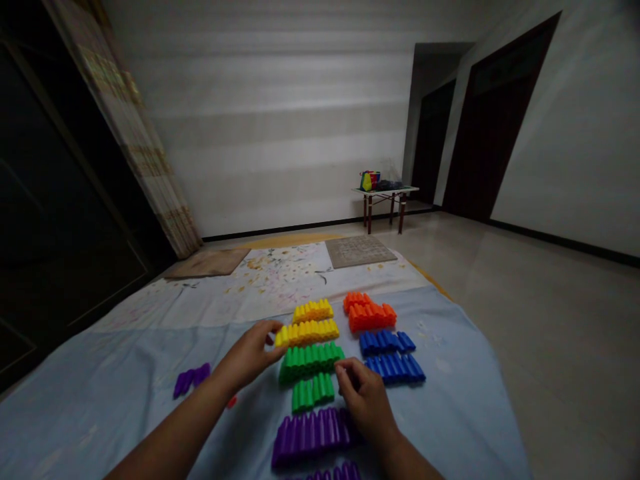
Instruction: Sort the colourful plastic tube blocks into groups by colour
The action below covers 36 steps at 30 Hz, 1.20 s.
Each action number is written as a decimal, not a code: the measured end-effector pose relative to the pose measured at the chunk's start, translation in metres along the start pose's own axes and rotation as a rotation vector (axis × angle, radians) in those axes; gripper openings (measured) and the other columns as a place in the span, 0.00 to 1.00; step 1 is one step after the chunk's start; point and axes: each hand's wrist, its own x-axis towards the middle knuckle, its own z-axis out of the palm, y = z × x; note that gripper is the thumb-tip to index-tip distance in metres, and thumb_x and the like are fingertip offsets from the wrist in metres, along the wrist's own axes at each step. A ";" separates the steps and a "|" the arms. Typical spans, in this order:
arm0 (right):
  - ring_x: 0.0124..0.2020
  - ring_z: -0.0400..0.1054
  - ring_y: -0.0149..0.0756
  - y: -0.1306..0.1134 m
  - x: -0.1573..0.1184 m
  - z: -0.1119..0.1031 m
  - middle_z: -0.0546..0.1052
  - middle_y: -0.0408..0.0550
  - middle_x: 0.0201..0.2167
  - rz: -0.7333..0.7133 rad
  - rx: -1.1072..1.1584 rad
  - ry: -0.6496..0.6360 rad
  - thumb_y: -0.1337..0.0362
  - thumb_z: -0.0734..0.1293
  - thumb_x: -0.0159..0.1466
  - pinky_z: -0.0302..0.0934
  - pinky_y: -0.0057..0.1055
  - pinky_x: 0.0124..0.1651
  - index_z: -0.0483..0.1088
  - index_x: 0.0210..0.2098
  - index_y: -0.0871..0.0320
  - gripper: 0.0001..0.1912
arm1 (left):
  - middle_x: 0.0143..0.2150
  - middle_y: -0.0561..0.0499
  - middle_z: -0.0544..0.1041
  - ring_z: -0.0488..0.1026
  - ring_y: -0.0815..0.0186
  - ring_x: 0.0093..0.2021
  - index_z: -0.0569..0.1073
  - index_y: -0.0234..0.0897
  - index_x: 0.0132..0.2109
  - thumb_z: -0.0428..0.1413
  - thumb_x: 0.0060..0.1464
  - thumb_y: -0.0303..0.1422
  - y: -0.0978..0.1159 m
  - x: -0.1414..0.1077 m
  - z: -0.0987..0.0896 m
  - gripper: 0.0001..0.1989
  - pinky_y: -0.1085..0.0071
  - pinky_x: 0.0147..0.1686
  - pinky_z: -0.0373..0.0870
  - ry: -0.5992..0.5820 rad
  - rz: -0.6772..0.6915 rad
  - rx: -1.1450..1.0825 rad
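Note:
Short plastic tube-like pieces lie side by side in colour rows on the bed. My left hand (260,351) is at the left end of the front yellow row (310,333), thumb and fingers closed around its end piece. My right hand (364,395) is beside the right end of the longer green row (311,360), thumb and index finger pinched together; whatever they hold is hidden. A shorter green row (313,393) lies nearer me. The purple row (313,437) is partly covered by my right hand. Another yellow row (313,310) lies farther back.
Orange rows (373,317) and blue rows (395,368) lie to the right. A few purple pieces (191,379) and a small orange-red piece (232,402) are on the left. The light blue sheet (450,400) covers the bed. A small table (385,193) stands by the wall.

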 end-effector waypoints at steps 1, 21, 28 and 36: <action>0.23 0.66 0.31 0.000 0.000 0.000 0.72 0.43 0.21 0.002 0.007 0.006 0.57 0.58 0.64 0.57 0.24 0.26 0.70 0.32 0.58 0.14 | 0.45 0.46 0.72 0.71 0.63 0.40 0.69 0.37 0.47 0.54 0.45 0.39 0.010 0.011 0.006 0.21 0.68 0.42 0.66 0.002 0.027 0.028; 0.24 0.65 0.29 -0.005 0.005 -0.009 0.72 0.43 0.22 -0.050 -0.051 0.062 0.62 0.58 0.63 0.55 0.24 0.28 0.70 0.32 0.59 0.11 | 0.47 0.45 0.73 0.66 0.53 0.50 0.73 0.43 0.45 0.59 0.36 0.43 0.043 0.086 0.072 0.25 0.59 0.48 0.57 -0.058 -0.049 0.399; 0.23 0.65 0.30 -0.002 0.004 -0.008 0.72 0.43 0.22 -0.063 -0.076 0.035 0.61 0.57 0.64 0.55 0.24 0.27 0.70 0.32 0.59 0.12 | 0.52 0.45 0.70 0.62 0.55 0.54 0.68 0.44 0.52 0.57 0.41 0.44 0.041 0.067 0.046 0.28 0.57 0.51 0.55 0.094 -0.034 0.286; 0.24 0.66 0.30 0.004 0.001 -0.008 0.72 0.43 0.22 -0.057 -0.111 0.025 0.58 0.57 0.64 0.56 0.25 0.28 0.70 0.34 0.59 0.14 | 0.45 0.46 0.74 0.70 0.62 0.45 0.70 0.35 0.47 0.46 0.51 0.45 -0.038 0.001 -0.026 0.23 0.66 0.46 0.63 0.189 -0.149 0.147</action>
